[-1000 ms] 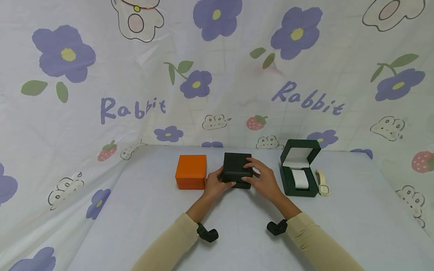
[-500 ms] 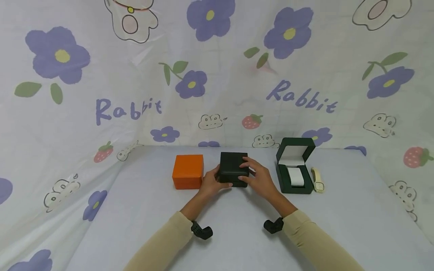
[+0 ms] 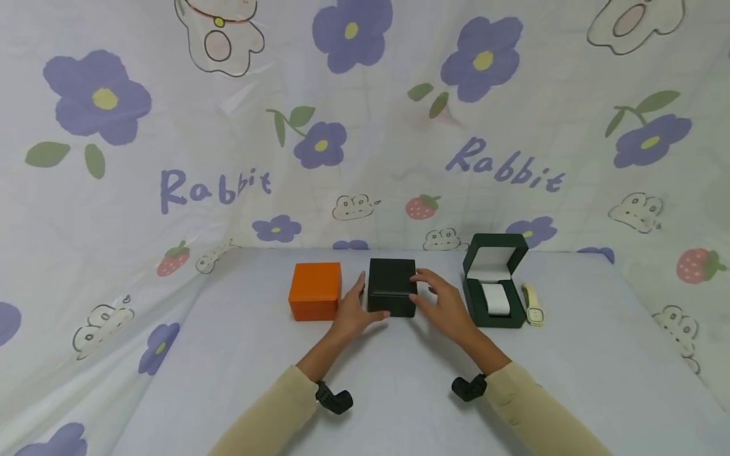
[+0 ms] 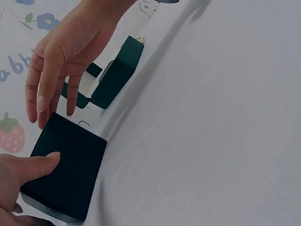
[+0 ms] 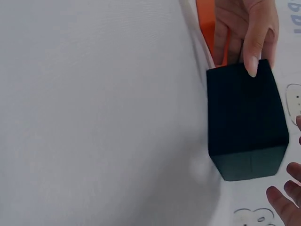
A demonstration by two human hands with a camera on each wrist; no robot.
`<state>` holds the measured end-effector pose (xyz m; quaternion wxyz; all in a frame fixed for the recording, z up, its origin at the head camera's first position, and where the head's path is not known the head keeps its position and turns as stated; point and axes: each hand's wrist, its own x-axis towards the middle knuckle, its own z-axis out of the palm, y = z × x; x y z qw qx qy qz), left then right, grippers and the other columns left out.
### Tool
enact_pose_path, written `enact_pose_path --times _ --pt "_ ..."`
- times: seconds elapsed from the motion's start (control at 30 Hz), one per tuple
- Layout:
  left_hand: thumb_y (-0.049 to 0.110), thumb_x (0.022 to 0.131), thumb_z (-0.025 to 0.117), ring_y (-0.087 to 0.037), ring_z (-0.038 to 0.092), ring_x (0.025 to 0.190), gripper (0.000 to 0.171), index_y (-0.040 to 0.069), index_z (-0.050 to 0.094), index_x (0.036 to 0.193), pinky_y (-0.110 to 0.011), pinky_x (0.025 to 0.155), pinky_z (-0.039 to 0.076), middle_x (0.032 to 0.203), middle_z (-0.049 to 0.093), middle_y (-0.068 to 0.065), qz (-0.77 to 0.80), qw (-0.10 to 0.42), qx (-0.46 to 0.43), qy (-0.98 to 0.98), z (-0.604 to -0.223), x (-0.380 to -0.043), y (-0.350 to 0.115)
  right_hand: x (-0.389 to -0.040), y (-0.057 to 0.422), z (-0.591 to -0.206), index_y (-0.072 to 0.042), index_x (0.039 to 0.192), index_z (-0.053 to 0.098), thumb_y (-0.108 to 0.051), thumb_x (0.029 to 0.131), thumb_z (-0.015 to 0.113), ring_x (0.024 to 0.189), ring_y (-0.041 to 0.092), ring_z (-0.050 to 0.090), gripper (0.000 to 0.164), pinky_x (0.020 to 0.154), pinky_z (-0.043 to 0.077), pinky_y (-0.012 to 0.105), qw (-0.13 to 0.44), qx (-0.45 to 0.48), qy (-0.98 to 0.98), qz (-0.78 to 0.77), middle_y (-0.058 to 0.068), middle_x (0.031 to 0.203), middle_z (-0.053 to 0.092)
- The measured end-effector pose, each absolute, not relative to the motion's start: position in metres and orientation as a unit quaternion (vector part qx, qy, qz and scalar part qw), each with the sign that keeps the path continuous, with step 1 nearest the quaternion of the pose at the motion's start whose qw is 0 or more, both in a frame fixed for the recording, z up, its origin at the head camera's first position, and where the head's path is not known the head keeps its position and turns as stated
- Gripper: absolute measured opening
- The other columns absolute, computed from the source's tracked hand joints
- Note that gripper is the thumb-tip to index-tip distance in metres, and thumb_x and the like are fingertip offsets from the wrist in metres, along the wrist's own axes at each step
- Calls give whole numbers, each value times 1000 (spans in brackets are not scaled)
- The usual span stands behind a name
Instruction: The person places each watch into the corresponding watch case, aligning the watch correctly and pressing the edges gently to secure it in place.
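Note:
A dark, nearly black square box [image 3: 392,278] stands closed on the table in the head view. My left hand [image 3: 350,315] is at its left front, fingers extended and spread beside the box. Its thumb [image 4: 44,165] lies against the front face in the left wrist view. At the right side my right hand [image 3: 447,306] has loosely bent fingers, with the fingertips close to the edge; contact is unclear. In the right wrist view the dark box [image 5: 247,110] sits between the two hands.
Left of the dark box is a closed orange box [image 3: 315,291], close to the left hand. To the right stands an open green watch box [image 3: 479,313] with a white cushion [image 3: 496,299]. A gold-coloured watch [image 3: 533,306] lies beside it. A patterned curtain [image 3: 376,177] hangs behind the table.
The dark box's lid has come down flush with its base. Both hands have loosened and drawn slightly outward from the box.

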<state>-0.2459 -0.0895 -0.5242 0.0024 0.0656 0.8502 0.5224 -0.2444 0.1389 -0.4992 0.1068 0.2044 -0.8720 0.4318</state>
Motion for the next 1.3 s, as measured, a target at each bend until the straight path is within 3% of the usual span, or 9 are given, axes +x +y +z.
enact_pose_path --times 0.23,0.37,0.57,0.93,1.3 --pt "24 76 92 -30 31 150 120 15 12 165 -47 119 32 165 26 -12 483 -24 74 872 -517 -239 -84 -231 157 -477 -4 132 63 -11 96 72 134 34 52 38 103 50 55 119 214 -875 419 14 149 53" --pt "23 77 91 -26 27 152 119 14 11 164 -45 121 27 166 24 -8 476 -44 103 872 -510 -237 -80 -225 170 -466 -7 133 63 -13 96 72 134 32 52 39 103 51 51 125 215 -880 405 13 145 57" --pt "20 79 90 -30 33 149 115 9 12 164 -46 121 30 166 26 -11 480 -53 142 864 -498 -235 -75 -214 183 -456 -8 130 64 -11 95 73 131 31 56 37 100 53 51 139 215 -879 402 14 139 61" --pt "27 83 87 -32 29 150 108 19 17 164 -49 120 31 166 24 -15 445 -63 157 879 -487 -232 -61 -201 205 -455 -8 129 66 -8 94 73 129 33 57 36 99 53 55 138 201 -881 406 13 139 62" --pt "27 85 85 -38 33 148 92 18 33 160 -56 115 37 164 27 -20 420 -72 183 886 -476 -229 -44 -200 227 -454 -2 123 68 -5 95 70 125 36 59 28 96 53 58 156 196 -877 411 17 134 64"
